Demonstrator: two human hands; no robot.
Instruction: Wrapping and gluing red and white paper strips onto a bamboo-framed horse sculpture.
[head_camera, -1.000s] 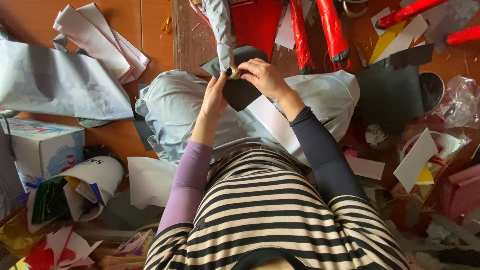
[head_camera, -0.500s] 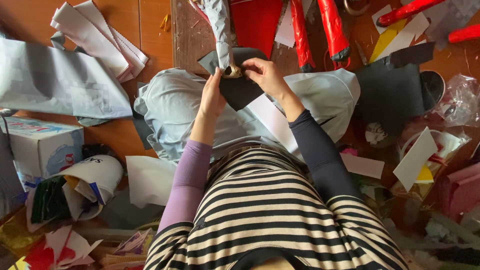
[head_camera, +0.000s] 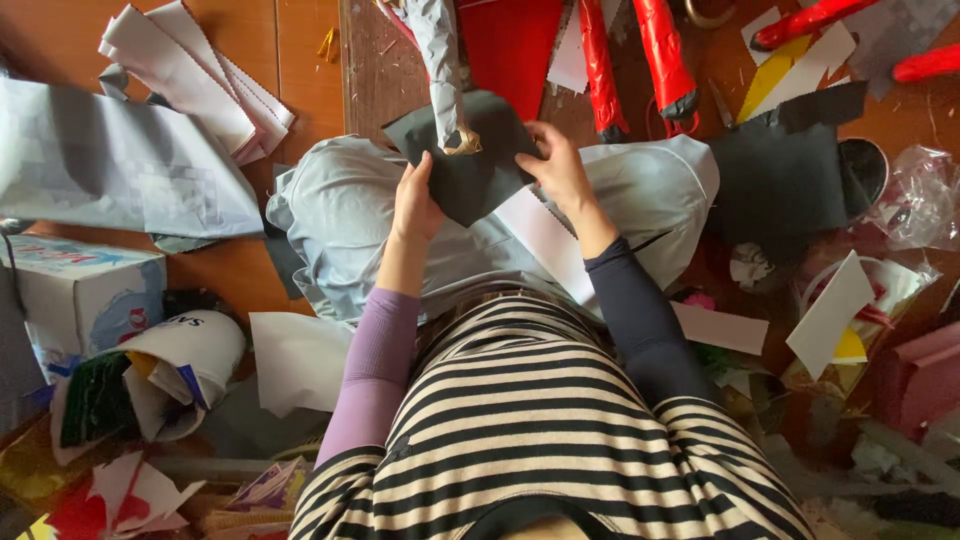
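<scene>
- The dark grey paper sheet (head_camera: 470, 165) sits over the lap, pinched at both side edges so it stays taut.
- The left hand (head_camera: 415, 195) clamps the sheet's left edge.
- The right hand (head_camera: 560, 170) grips its right edge.
- A silver foil-wrapped limb (head_camera: 442, 70) meets the sheet's top, apparently being wrapped.
- Red foil-wrapped sticks (head_camera: 630, 55) lie beyond the sheet.

A white-and-blue cardboard box (head_camera: 85, 300) sits at far left.

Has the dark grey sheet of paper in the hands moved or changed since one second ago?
Yes. The dark grey sheet of paper now spreads wider, further left of the grey paper-wrapped stick, held by the left hand and right hand.
</scene>
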